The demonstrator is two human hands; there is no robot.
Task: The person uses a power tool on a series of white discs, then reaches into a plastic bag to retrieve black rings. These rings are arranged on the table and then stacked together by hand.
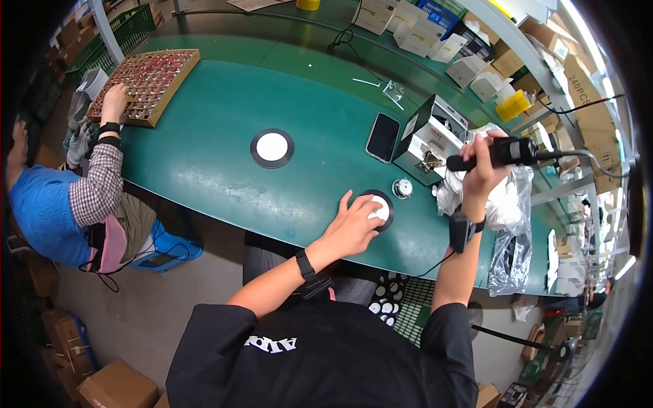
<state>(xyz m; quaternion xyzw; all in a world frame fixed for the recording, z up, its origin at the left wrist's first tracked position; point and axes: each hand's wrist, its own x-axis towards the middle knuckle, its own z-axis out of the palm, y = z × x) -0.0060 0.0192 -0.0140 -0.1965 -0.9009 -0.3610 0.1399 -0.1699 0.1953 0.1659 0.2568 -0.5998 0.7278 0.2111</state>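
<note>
On the green table (pixel 218 129), my left hand (pixel 350 224) curls its fingers over a round white disc with a black rim (pixel 388 219), holding it against the surface. Part of this disc is hidden under the fingers. My right hand (pixel 481 166) is raised and closed around a black corded power screwdriver (pixel 509 152), its tip pointing left. Beyond my left hand lies a similar black-rimmed white disc (pixel 272 146), touched by nobody. A small round silver metal part (pixel 402 188) sits between my hands.
A dark phone (pixel 383 138) lies beside an open metal-and-black box machine (pixel 432 139). White plastic bags (pixel 507 204) bunch up at right. At far left, a co-worker's hand (pixel 114 102) reaches into a divided cardboard tray (pixel 153 78). White boxes (pixel 415 34) line the back shelf.
</note>
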